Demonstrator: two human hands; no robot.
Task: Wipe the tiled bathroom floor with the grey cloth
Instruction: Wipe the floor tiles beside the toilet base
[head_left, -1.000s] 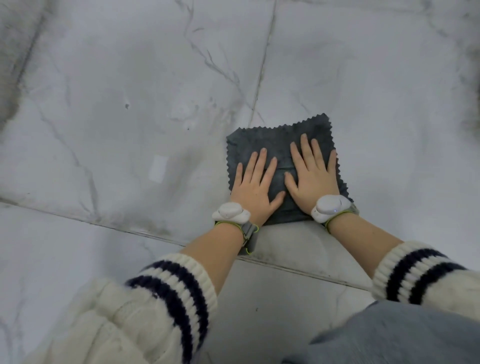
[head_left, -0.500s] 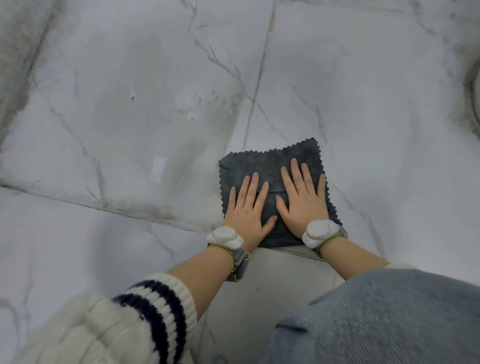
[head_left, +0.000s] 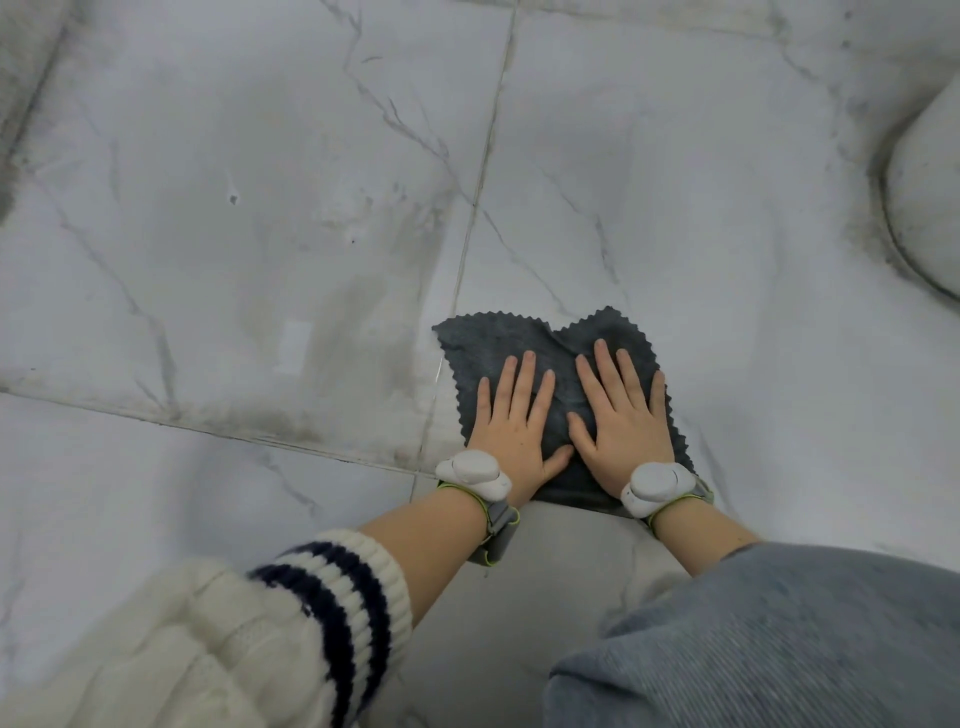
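Note:
The grey cloth (head_left: 491, 343), dark with zigzag edges, lies spread on the white marble-look tiled floor (head_left: 234, 208), just right of a grout line (head_left: 483, 171). Its far edge is puckered into a notch. My left hand (head_left: 514, 431) presses flat on the cloth's near left part, fingers spread. My right hand (head_left: 621, 426) presses flat beside it on the right part, thumbs almost touching. Both wrists wear white bands. The cloth's near edge is hidden under my wrists.
A rounded white fixture base (head_left: 930, 182) with a grimy rim stands at the far right. Greyish smears (head_left: 363, 322) and dirty grout (head_left: 291, 436) mark the tile left of the cloth. My grey-trousered knee (head_left: 779, 634) fills the lower right, my cream sleeve (head_left: 208, 639) the lower left.
Both hands have dragged the cloth toward me across the tile. Its far edge has bunched into a notch, and my knee now covers the right forearm.

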